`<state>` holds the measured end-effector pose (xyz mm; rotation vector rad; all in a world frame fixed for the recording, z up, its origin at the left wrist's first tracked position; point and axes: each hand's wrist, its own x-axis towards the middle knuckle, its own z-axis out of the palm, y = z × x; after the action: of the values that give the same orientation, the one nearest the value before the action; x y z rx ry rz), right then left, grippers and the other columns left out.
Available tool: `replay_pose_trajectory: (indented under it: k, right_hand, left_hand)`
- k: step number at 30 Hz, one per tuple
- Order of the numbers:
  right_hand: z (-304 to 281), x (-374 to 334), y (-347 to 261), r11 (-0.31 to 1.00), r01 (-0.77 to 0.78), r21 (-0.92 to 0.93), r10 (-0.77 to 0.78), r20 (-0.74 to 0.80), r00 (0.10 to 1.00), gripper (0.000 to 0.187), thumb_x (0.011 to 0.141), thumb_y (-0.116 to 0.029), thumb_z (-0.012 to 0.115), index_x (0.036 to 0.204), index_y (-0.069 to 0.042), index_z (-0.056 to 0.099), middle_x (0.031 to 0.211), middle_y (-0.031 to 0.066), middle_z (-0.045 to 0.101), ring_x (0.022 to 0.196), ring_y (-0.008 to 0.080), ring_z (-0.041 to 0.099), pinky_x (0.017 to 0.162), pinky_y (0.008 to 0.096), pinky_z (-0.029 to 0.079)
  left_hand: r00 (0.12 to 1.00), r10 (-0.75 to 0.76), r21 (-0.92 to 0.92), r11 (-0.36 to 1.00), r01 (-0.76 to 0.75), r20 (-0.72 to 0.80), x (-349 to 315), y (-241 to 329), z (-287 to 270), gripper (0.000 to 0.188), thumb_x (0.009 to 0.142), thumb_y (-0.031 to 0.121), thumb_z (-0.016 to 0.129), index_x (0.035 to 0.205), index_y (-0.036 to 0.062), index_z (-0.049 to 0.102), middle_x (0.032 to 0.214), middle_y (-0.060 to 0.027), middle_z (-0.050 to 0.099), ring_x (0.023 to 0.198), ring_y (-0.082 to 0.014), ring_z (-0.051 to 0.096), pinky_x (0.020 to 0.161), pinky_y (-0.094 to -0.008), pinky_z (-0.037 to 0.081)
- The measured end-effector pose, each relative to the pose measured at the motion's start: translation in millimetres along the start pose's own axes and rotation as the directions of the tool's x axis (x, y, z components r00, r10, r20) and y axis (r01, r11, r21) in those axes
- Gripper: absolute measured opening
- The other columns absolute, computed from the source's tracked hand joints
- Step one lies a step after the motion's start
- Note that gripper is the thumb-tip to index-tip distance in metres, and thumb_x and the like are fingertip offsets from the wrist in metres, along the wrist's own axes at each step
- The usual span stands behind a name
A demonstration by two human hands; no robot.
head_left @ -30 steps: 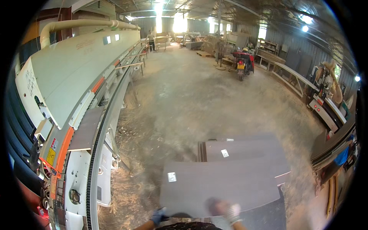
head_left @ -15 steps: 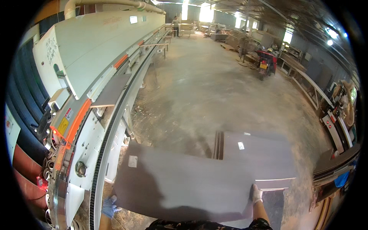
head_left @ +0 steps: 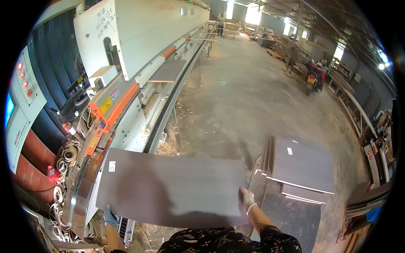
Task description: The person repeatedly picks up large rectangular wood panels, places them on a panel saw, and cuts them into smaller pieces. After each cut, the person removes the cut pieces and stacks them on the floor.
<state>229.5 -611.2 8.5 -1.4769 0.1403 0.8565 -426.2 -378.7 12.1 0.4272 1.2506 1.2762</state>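
A long dark grey-brown panel [head_left: 177, 185] with a white label at its far left corner lies flat across in front of me. My left hand [head_left: 110, 216], in a blue-and-white glove, grips its near left corner. At the right end my right hand [head_left: 247, 198], in a white glove, is closed on the edge, thumb on top. The panel's left part overlaps the near end of a long machine [head_left: 130, 105] with an orange guard and a black toothed track. To the right stands a stack of similar panels [head_left: 303, 168], apart from the one I hold.
A smaller dark panel [head_left: 168, 70] rests on the machine farther along. Rolls of edge banding [head_left: 67, 156] crowd the left side beside a control panel [head_left: 26, 101] with red lights. A red motor vehicle [head_left: 314, 76] stands at the right; a person [head_left: 221, 23] is far back.
The long panel has moved left, away from the stack and over the machine's near end, with both hands still on it. My view has turned left.
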Motion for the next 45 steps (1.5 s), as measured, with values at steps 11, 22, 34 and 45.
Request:
replay_pose_trajectory:
  k: [11, 22, 34, 45]
  right_hand:
    - [78.8, -92.0, 30.5, 0.968, -0.151, 0.199, 0.109, 0.207, 0.972, 0.019, 0.076, -0.011, 0.067, 0.088, -0.006, 0.053, 0.080, 0.0047, 0.058, 0.073, 0.0146, 0.056, 0.065, 0.0240, 0.048]
    - [156.3, -164.5, 50.0, 0.946, -0.316, 0.068, 0.247, 0.479, 0.843, 0.019, 0.072, -0.028, 0.064, 0.083, -0.013, 0.061, 0.090, 0.0005, 0.061, 0.090, 0.0174, 0.050, 0.091, 0.0338, 0.036]
    - [163.4, -121.0, 44.5, 0.968, -0.251, 0.001, 0.250, 0.083, 0.965, 0.017, 0.077, -0.029, 0.059, 0.065, -0.018, 0.057, 0.062, -0.0040, 0.053, 0.060, 0.0152, 0.050, 0.060, 0.0320, 0.042]
    - [167.2, -67.3, 29.2, 0.964, -0.243, 0.107, 0.222, 0.171, 0.960, 0.015, 0.082, -0.021, 0.055, 0.072, -0.011, 0.060, 0.071, 0.0020, 0.059, 0.066, 0.0191, 0.054, 0.064, 0.0325, 0.046]
  left_hand:
    - [0.998, 0.055, -0.114, 0.992, -0.059, -0.044, 20.0, 12.1, 5.5, 0.042, 0.081, 0.030, 0.065, 0.118, 0.0135, 0.053, 0.107, -0.0048, 0.062, 0.092, -0.0218, 0.060, 0.076, -0.0368, 0.053]
    - [0.955, 0.144, -0.235, 0.969, -0.082, 0.261, 85.7, 13.4, -24.4, 0.046, 0.094, 0.036, 0.042, 0.122, 0.0016, 0.052, 0.119, -0.0083, 0.057, 0.104, -0.0202, 0.056, 0.090, -0.0329, 0.044]
    - [0.994, -0.090, -0.442, 0.896, 0.051, -0.068, 36.3, 40.3, 70.1, 0.037, 0.086, 0.031, 0.058, 0.112, 0.0054, 0.057, 0.108, -0.0101, 0.063, 0.094, -0.0270, 0.061, 0.082, -0.0426, 0.050]
    - [0.992, -0.084, -0.420, 0.900, 0.117, 0.097, 84.7, 25.0, 106.1, 0.042, 0.088, 0.035, 0.053, 0.118, 0.0055, 0.055, 0.115, -0.0120, 0.059, 0.099, -0.0277, 0.058, 0.088, -0.0439, 0.047]
